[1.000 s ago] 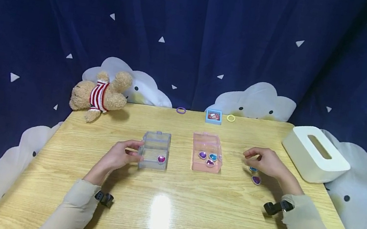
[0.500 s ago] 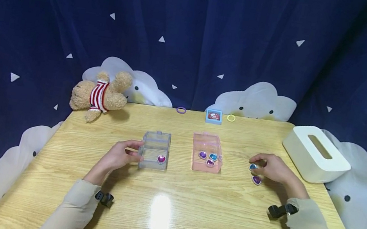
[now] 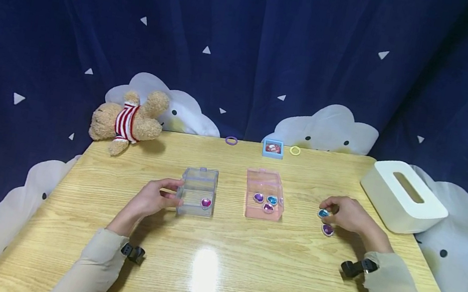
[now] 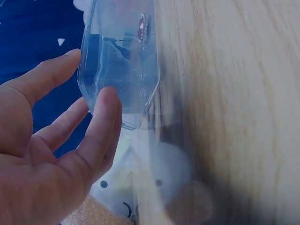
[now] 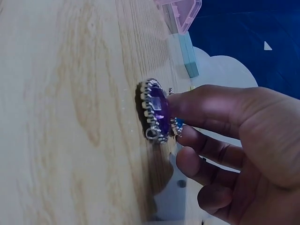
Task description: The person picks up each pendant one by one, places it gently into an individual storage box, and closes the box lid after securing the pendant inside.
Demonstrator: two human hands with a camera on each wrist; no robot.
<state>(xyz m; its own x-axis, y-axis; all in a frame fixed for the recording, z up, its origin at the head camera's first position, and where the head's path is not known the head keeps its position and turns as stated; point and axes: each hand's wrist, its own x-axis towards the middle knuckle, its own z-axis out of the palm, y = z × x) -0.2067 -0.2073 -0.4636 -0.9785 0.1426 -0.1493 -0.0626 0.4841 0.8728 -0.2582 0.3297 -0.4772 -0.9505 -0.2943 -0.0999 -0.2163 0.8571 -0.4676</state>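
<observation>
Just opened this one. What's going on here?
A person is handling jewel-like gems at a wooden table. The right hand appears to pinch a blue gem, right beside a purple gem. The left hand touches the side of an open bluish clear box holding one magenta gem. Between the hands, an open pink clear box holds three gems.

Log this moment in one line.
left hand: at blue-tinted box; right hand: pinching blue gem; pink box: three gems inside

Right wrist view: blue gem (image 5: 178, 125) part-hidden, pink box (image 5: 188, 13) cropped.
</observation>
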